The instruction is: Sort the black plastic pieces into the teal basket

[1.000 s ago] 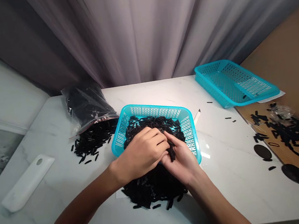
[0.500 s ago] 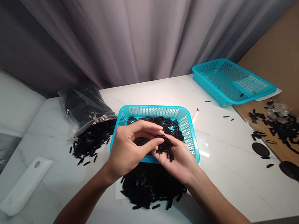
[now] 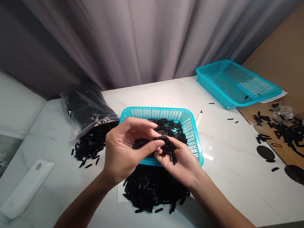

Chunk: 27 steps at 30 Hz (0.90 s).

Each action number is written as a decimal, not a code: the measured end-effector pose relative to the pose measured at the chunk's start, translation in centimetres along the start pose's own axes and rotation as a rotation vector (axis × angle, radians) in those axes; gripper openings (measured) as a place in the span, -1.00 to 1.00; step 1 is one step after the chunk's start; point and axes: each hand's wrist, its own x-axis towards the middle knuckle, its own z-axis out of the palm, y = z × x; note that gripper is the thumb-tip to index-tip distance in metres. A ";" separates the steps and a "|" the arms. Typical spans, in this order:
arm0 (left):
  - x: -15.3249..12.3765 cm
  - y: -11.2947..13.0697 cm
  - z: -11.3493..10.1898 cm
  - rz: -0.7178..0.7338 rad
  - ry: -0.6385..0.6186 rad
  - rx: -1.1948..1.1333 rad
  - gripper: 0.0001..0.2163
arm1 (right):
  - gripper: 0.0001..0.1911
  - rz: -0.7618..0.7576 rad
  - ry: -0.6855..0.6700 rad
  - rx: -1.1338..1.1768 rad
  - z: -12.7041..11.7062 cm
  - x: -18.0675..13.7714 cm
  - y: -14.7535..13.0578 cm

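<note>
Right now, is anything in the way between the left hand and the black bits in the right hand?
Nothing that I can see. The left hand is right up by the black bits in the right hand.

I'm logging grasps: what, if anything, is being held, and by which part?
The right hand holds a bunch of black strips away from their near ends, which show uncovered. Whether the left hand pinches one too cannot be told.

Looks like smooth plastic on the filled basket (image 3: 192, 135), shiny film on the bag (image 3: 84, 104) left of it, glossy on the tabletop (image 3: 233, 185) beneath it, cloth (image 3: 147, 33) behind it.
</note>
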 end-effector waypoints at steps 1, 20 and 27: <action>0.0 0.0 0.0 0.017 0.002 0.008 -0.61 | -0.67 0.000 -0.001 0.001 0.0 0.0 0.0; -0.1 0.0 0.0 0.099 0.069 0.094 -0.60 | -0.81 0.007 -0.016 -0.002 -0.2 -0.1 0.0; 0.0 0.1 0.0 0.134 0.075 0.107 -0.63 | -0.85 -0.001 -0.019 0.006 -0.1 -0.1 0.0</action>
